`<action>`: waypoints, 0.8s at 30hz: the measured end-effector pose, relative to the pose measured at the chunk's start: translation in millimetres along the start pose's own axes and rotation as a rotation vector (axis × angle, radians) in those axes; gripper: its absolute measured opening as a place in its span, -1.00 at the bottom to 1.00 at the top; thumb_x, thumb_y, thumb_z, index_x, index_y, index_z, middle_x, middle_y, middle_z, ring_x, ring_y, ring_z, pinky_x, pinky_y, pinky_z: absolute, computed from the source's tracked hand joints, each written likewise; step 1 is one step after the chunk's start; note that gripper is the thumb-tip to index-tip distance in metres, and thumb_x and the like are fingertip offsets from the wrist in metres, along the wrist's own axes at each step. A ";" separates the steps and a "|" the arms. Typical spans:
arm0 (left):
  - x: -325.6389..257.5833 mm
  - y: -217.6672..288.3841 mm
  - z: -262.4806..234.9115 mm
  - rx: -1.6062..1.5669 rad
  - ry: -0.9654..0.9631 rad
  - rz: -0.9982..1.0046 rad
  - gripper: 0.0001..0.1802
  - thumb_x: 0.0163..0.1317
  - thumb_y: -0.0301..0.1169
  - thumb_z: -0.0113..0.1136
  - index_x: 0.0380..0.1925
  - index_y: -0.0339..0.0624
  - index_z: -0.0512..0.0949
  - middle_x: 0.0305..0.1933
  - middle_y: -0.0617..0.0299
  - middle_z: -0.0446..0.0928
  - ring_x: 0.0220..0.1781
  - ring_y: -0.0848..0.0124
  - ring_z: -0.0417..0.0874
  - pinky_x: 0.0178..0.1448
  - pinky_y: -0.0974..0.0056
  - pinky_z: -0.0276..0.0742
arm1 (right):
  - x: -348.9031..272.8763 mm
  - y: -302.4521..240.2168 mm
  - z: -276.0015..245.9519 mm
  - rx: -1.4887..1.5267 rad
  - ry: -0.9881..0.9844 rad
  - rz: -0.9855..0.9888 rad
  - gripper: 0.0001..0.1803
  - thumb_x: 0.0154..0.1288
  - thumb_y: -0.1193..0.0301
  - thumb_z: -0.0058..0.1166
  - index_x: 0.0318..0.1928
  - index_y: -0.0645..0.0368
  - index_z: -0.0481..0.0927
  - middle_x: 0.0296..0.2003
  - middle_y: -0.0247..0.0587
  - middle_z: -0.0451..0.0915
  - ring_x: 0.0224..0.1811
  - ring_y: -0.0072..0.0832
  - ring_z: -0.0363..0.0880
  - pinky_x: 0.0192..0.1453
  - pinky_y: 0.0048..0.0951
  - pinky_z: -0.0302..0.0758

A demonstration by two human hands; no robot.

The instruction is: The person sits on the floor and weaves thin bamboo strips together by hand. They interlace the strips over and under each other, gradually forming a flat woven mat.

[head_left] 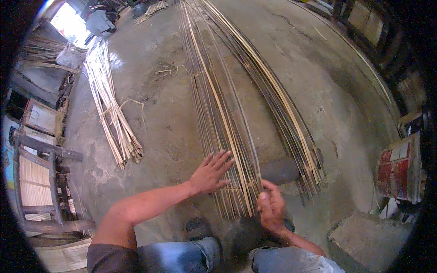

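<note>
Long, thin bamboo strips run side by side away from me across the floor, some pale, most dark. My left hand rests flat over their near part, fingers stretched out and spread. To its right, my right hand is closed around the near end of one long bamboo strip, at the right edge of the spread. A second group of bamboo strips lies farther right, its near ends over a dark, rounded log-like piece. Cross strips show near the close ends of the spread.
A tied bundle of pale strips lies on the concrete floor at left. Beyond it are more sticks by a bright opening. A wooden chair stands at far left. On the right are a red and white bucket and a stone block.
</note>
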State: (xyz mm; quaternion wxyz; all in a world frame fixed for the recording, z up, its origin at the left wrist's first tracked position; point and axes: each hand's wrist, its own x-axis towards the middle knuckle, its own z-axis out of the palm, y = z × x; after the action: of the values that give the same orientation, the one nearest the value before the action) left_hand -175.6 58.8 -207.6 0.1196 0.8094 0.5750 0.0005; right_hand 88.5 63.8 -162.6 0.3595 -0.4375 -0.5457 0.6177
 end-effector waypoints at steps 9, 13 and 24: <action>0.0 -3.8 15.6 -0.069 -0.081 -0.028 -0.17 0.30 0.03 -0.03 0.50 0.00 0.00 0.60 0.05 -0.15 0.62 0.06 -0.17 0.58 -0.14 -0.20 | -36.0 3.1 31.0 0.132 -0.149 0.089 -0.59 0.50 0.34 -0.13 0.25 0.26 0.31 -0.52 -0.48 0.36 -0.52 -0.72 0.28 -0.45 -0.62 0.29; -1.4 -6.6 15.6 -0.015 -0.036 -0.011 -0.18 0.31 -0.02 -0.03 0.51 0.02 -0.03 0.60 0.10 -0.13 0.61 0.07 -0.12 0.58 -0.14 -0.17 | -29.2 19.4 32.5 0.274 -0.371 0.544 -0.51 0.49 0.35 -0.06 0.31 0.30 0.27 -0.31 -0.23 0.61 -0.40 -0.57 0.52 -0.30 -0.52 0.48; -4.3 -13.5 20.8 0.023 0.138 -0.081 -0.17 0.33 -0.06 0.05 0.48 -0.12 -0.01 0.57 -0.02 -0.09 0.56 0.01 0.01 0.56 -0.11 -0.10 | -60.6 31.6 1.3 -0.002 -0.468 0.596 -0.56 0.31 0.43 0.21 0.15 0.33 0.50 -0.20 -0.21 0.66 -0.17 -0.52 0.63 -0.08 -0.49 0.57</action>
State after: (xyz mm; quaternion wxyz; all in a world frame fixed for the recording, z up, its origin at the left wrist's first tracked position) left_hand -186.7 54.9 -229.8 0.0703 0.7850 0.6139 0.0447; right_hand 110.1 2.9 -184.8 0.0290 -0.4244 -0.4624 0.7780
